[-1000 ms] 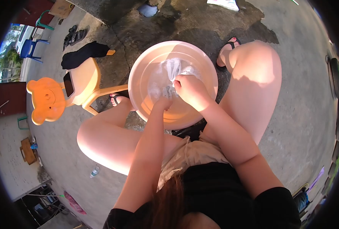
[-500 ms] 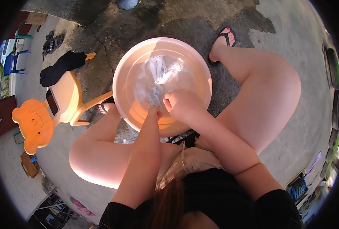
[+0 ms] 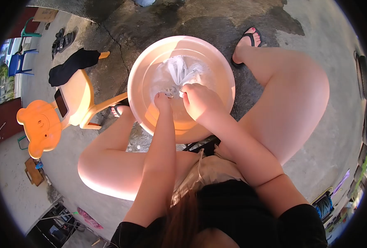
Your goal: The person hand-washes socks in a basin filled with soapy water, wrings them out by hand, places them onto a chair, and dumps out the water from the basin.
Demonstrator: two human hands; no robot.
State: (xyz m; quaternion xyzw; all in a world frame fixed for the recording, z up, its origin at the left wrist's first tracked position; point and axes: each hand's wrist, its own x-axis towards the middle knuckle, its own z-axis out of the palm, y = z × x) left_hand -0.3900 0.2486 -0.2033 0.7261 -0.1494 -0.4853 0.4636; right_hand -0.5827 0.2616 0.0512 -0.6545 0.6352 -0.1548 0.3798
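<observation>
A wide peach-coloured plastic basin (image 3: 136,78) stands between my legs, holding sudsy water. In it lies a wet white cloth (image 3: 178,71), bunched into folds toward the far side, with a speckled grey part nearer me. Over the near part of the cloth, my left hand (image 3: 162,101) has its fingers closed on the fabric, partly at the water. Just to its right, my right hand (image 3: 200,102) is curled into a fist gripping the cloth, a bit of white showing by the thumb. The fingertips of both hands are partly hidden.
At left stands a yellow child's chair (image 3: 78,93) with an orange bear-shaped back (image 3: 40,128), bearing a phone (image 3: 61,103) and black cloth (image 3: 74,66). Sandals (image 3: 63,41) lie beyond it. Wet concrete (image 3: 113,25) surrounds the basin's far side.
Both hands have moved forward, deeper over the basin, and the cloth's folds have shifted. The whole view has shifted slightly, with the basin now a little higher and farther right.
</observation>
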